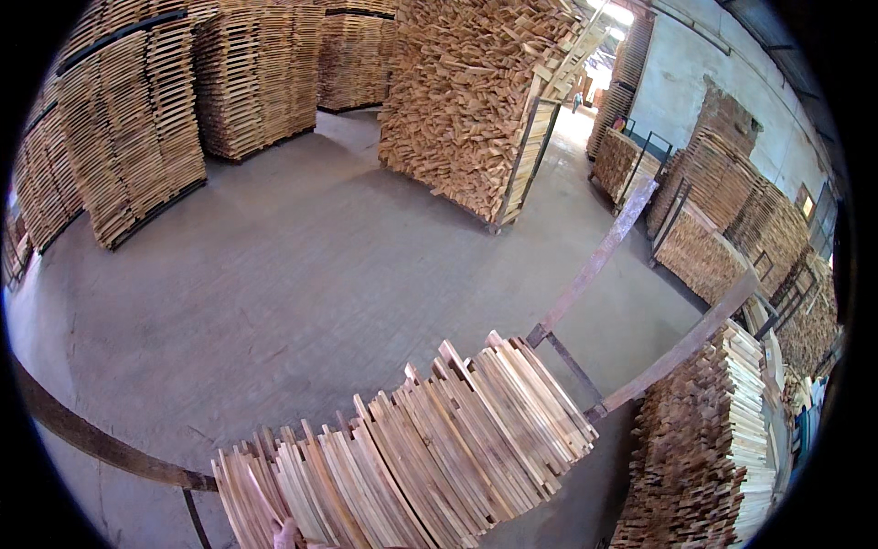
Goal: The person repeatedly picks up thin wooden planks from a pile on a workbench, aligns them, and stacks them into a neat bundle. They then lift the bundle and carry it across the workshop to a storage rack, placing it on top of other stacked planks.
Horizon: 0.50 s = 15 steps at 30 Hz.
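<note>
At the lower edge, left of the middle, the fingers of my left hand [285,533] show. They are closed at the near end of a thin wooden slat [262,492], which lies at a slant over the others. Beneath and beside it a long row of pale and brown wooden slats [412,448] is packed side by side, with uneven far ends. The rest of this hand is cut off by the picture's edge. My right hand does not show.
Metal uprights [599,252] rise at the row's right end, and a dark bar [110,448] runs off its left. A slat stack [686,448] stands close right. Across the concrete floor [274,274] are tall stacks [137,128] and a loaded wheeled rack [466,110]. A distant person [577,102] stands near the doorway.
</note>
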Each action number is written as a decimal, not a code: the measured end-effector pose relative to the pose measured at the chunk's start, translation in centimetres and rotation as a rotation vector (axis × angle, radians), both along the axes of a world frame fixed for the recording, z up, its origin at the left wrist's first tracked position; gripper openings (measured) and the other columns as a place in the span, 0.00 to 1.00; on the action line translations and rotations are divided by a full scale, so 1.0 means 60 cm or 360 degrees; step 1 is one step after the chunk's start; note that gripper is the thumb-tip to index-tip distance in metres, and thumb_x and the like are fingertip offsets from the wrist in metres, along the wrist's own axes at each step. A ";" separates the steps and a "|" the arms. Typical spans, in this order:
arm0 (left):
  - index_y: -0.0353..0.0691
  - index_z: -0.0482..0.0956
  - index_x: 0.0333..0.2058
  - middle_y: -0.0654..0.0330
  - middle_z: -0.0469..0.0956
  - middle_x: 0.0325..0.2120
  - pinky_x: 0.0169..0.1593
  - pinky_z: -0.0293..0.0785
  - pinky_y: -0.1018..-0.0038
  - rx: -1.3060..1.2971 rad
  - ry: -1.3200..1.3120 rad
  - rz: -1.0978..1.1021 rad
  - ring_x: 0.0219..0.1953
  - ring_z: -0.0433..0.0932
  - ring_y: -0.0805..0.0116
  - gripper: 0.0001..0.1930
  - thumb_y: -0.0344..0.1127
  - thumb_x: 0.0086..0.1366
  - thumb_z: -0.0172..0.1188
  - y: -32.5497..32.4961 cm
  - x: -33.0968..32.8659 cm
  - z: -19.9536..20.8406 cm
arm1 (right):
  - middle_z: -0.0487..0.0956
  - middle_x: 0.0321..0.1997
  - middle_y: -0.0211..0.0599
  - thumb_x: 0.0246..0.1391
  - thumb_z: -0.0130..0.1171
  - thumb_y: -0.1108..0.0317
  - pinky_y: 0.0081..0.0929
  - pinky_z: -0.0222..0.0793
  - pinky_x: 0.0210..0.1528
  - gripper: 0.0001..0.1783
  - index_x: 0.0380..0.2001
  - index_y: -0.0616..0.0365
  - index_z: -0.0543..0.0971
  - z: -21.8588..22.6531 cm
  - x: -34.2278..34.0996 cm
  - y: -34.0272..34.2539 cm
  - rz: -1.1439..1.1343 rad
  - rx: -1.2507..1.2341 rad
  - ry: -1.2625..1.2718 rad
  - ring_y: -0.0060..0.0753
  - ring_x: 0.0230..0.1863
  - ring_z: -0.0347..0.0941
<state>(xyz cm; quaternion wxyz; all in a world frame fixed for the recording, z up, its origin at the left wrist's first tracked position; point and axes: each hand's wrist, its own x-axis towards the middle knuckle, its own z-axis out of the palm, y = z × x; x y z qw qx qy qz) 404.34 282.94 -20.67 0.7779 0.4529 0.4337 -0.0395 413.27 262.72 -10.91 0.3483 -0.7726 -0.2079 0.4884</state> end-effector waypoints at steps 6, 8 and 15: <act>0.41 0.79 0.42 0.64 0.74 0.23 0.26 0.71 0.71 0.0296 0.0226 -0.0388 0.22 0.72 0.69 0.11 0.39 0.65 0.61 -0.008 0.011 -0.029 | 0.79 0.26 0.47 0.62 0.51 0.49 0.45 0.74 0.33 0.23 0.42 0.60 0.81 0.002 -0.010 -0.142 -0.0144 -0.0182 -0.0046 0.52 0.27 0.75; 0.38 0.79 0.44 0.65 0.75 0.24 0.29 0.72 0.72 0.0364 0.0185 -0.0491 0.25 0.74 0.70 0.14 0.38 0.63 0.62 0.009 0.032 -0.068 | 0.79 0.27 0.47 0.62 0.51 0.50 0.45 0.74 0.34 0.23 0.42 0.60 0.81 0.004 -0.026 -0.209 -0.0200 -0.0274 -0.0058 0.52 0.29 0.75; 0.36 0.78 0.45 0.62 0.78 0.30 0.34 0.74 0.69 0.0790 0.0005 -0.0165 0.31 0.77 0.70 0.16 0.34 0.58 0.65 0.047 0.078 -0.165 | 0.80 0.30 0.48 0.62 0.51 0.50 0.46 0.74 0.37 0.23 0.43 0.59 0.81 0.047 -0.125 -0.478 -0.0457 -0.0726 -0.0132 0.54 0.32 0.75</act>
